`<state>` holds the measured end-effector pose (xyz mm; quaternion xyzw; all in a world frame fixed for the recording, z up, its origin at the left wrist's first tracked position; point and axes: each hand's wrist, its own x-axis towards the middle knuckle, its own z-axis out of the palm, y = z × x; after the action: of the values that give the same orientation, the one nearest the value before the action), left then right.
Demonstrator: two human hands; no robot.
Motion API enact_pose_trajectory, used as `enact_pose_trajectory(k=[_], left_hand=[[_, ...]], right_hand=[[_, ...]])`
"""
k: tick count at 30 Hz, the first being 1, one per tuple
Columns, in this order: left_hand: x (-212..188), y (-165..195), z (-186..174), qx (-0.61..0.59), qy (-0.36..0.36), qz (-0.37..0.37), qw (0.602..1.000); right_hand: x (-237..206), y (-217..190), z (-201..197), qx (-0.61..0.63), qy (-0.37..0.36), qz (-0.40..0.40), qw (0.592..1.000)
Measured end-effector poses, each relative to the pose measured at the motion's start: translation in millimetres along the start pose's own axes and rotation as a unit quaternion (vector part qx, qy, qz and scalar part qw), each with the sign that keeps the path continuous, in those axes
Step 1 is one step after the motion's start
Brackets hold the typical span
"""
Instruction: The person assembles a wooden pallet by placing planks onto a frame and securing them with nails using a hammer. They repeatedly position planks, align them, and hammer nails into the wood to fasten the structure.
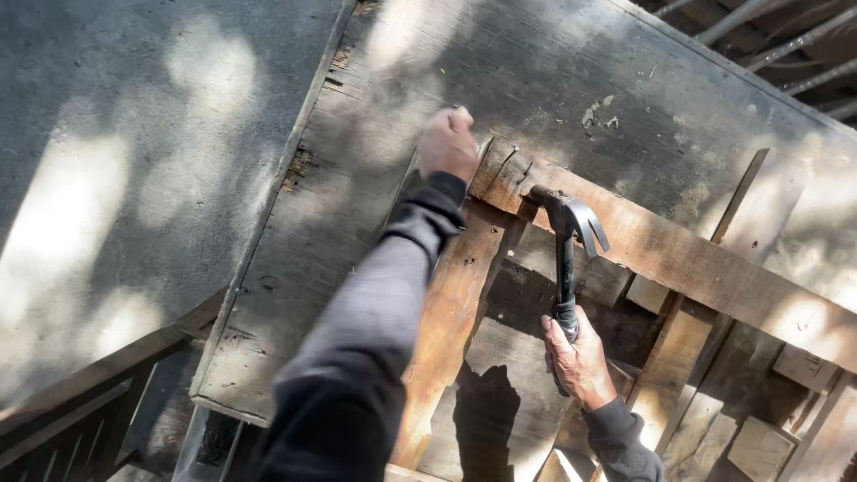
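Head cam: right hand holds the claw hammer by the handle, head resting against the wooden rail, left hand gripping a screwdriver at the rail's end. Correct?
One thing is off: the left hand holds no screwdriver; it is closed at the end of the wooden rail, with no tool visible in it. The rest stands: the right hand holds the claw hammer by the handle, head against the rail. The head view shows it.

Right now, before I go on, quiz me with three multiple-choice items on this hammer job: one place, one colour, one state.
1. Where does the claw hammer's head rest?
A. on the angled wooden plank
B. on the grey pavement
C. in a toolbox

2. What colour is the hammer's handle?
A. red
B. black
C. yellow

3. What is the right hand doing?
A. hanging free
B. gripping the hammer's handle
C. holding a saw

Answers: 1 A, the head sits against the plank. 2 B, the handle looks black. 3 B, fingers wrap the handle, while the left hand presses at the plank's end.
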<state>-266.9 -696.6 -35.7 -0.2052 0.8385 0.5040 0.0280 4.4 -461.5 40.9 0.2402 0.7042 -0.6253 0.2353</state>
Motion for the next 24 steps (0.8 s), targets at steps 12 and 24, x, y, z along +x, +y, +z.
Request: enact_pose_trajectory(k=[12,24], left_hand=[[-35,53,-20,0.064,0.101,-0.182,0.976],[-36,53,-18,0.019,0.094,-0.200,0.975]], right_hand=[[-34,-136,19,0.019,-0.038,-0.326,0.945],[-25,-163,-2,-0.062,-0.038,-0.511,0.857]])
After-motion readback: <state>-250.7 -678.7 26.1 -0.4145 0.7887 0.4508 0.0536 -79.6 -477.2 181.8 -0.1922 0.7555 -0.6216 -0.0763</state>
